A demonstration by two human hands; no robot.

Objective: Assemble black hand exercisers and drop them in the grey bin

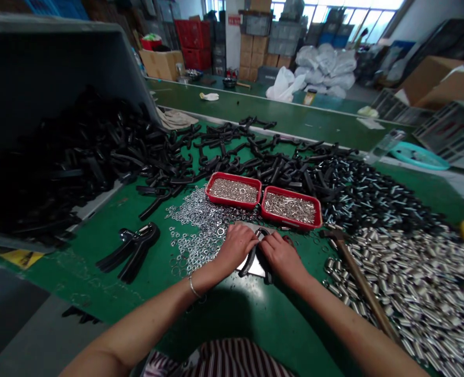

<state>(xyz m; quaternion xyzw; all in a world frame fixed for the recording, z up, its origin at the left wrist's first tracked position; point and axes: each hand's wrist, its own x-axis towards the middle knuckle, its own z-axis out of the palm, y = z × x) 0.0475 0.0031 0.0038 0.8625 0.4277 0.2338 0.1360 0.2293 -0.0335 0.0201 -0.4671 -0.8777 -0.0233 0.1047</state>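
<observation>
Between my two hands is a black two-handled hand grip (248, 263), its handles pointing toward me over a small metal plate (257, 268). My left hand (236, 244) pinches its upper left part with closed fingers. On the other side, my right hand (284, 257) has its fingers closed around the top right of the same grip. Fingers hide the joint, so any small part there cannot be made out. Another black hand grip (134, 249), with a silver piece near its top, lies to the left. Silver nuts and rings (198, 243) spread beside my left hand.
Red trays of small rings (232, 204) and pins (290, 223) stand beyond my hands. A hammer (360, 272) lies right, by piled silver cylinders (416, 293) and black-headed screws (369, 196). Black handles fill a tipped grey bin (132, 63) and cover the bench (212, 324) behind.
</observation>
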